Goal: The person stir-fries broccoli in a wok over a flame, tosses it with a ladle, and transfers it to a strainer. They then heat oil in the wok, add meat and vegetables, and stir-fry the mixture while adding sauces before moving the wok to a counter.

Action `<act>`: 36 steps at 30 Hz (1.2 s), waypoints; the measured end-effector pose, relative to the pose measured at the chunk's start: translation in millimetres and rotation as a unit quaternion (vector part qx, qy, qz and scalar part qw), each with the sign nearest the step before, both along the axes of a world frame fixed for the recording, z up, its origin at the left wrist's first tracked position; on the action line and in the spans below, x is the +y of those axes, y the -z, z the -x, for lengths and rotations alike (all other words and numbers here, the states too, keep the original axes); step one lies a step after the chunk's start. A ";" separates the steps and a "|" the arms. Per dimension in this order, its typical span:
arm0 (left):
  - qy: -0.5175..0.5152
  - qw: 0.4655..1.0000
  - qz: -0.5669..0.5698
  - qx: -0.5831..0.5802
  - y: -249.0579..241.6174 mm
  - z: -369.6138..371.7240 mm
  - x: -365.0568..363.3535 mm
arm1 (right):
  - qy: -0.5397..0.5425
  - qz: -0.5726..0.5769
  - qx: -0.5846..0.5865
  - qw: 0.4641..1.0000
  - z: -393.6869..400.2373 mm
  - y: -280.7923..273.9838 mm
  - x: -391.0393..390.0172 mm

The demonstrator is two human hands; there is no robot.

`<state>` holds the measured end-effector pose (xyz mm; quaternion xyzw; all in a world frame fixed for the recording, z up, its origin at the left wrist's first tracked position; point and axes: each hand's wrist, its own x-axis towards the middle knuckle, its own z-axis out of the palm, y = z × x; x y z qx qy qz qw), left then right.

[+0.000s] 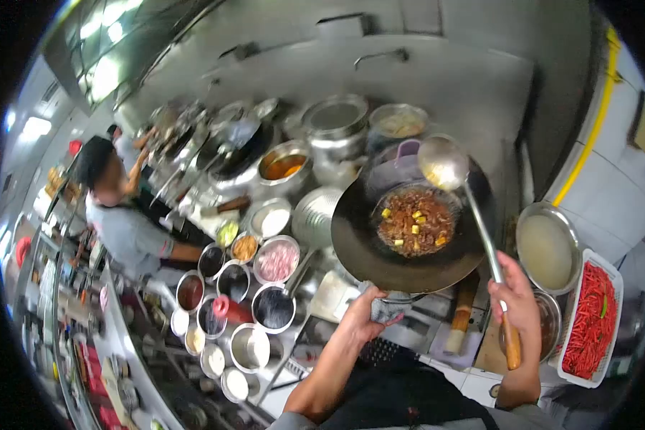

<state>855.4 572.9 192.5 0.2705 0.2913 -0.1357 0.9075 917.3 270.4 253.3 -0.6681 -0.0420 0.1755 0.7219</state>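
Observation:
A large dark wok (pixel 358 247) sits on the stove, holding brown chopped food with yellow pieces (pixel 416 223) in bubbling dark sauce. My left hand (pixel 364 315) is closed round a folded grey cloth (pixel 390 308) at the wok's near edge; the wok's grip under the cloth is hidden. In my right hand (pixel 514 290) is the wooden-ended handle of a long metal ladle (pixel 444 161). Its bowl is over the wok's far right side, with something pale inside. A purple object (pixel 408 149) shows behind the wok's far edge.
Left of the wok stand a perforated strainer (pixel 317 217), a pot of orange liquid (pixel 284 166) and several seasoning containers (pixel 276 259). On the right are a pot of cloudy liquid (pixel 548 247) and a basket (pixel 570 371) of red chillies. A co-worker (pixel 125 215) stands at the left.

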 end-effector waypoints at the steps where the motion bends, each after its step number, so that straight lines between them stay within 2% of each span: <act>1: 0.006 1.000 0.023 0.018 0.4 17.0 0.1 | -0.002 0.001 -0.003 1.000 4.7 -5.4 2.0; 3: -0.045 0.997 0.054 0.029 -1.6 48.9 12.8 | -0.005 -0.015 -0.016 1.000 10.5 -15.3 12.2; 5: -0.094 0.994 0.060 -0.019 8.3 83.3 14.0 | -0.056 -0.013 -0.031 0.998 10.9 -14.2 18.5; 8: -0.141 0.988 -0.008 -0.059 -25.3 140.9 10.8 | -0.102 -0.019 -0.052 0.993 17.7 -22.0 27.2; 10: -0.176 0.977 -0.036 -0.115 -33.9 186.7 13.6 | -0.199 -0.018 -0.042 0.979 17.0 -28.5 43.1; 12: -0.241 0.962 -0.118 -0.054 -71.9 242.7 8.1 | -0.256 -0.042 -0.034 0.965 31.4 -35.6 70.8; 15: -0.284 0.941 -0.183 0.005 -83.9 332.2 5.9 | -0.348 -0.072 -0.040 0.934 59.3 -31.5 130.4; 16: -0.321 0.928 -0.188 0.015 -85.9 361.1 -0.1 | -0.390 -0.109 -0.051 0.913 71.3 -26.0 152.5; 17: -0.365 0.911 -0.191 0.027 -81.5 383.8 -7.7 | -0.404 -0.084 -0.031 0.910 97.2 -39.8 177.9; 19: -0.453 0.867 -0.199 0.049 -62.5 427.4 -21.3 | -0.469 -0.114 0.019 0.876 141.5 -44.2 219.3; 22: -0.569 0.801 -0.178 0.050 -51.2 486.5 -41.1 | -0.616 -0.070 0.043 0.784 199.8 -40.5 271.0; 24: -0.638 0.749 -0.161 0.080 -25.3 519.6 -51.9 | -0.683 -0.070 0.099 0.720 248.7 -43.3 301.2; 27: -0.657 0.735 -0.101 0.135 -2.3 567.5 -67.6 | -0.756 -0.035 0.129 0.641 312.5 -25.6 347.4; 28: -0.694 0.697 -0.099 0.152 17.0 576.6 -73.3 | -0.774 -0.012 0.102 0.625 329.5 -15.1 361.3; 31: -0.778 0.616 -0.099 0.077 12.8 588.6 -81.2 | -0.825 0.045 0.052 0.560 381.5 -10.5 404.2; 34: -0.821 0.558 -0.087 0.081 40.0 601.9 -92.0 | -0.867 0.074 -0.018 0.492 421.5 4.5 449.2; 36: -0.858 0.498 -0.060 0.108 34.7 596.0 -88.3 | -0.881 0.110 -0.084 0.453 448.9 3.9 475.7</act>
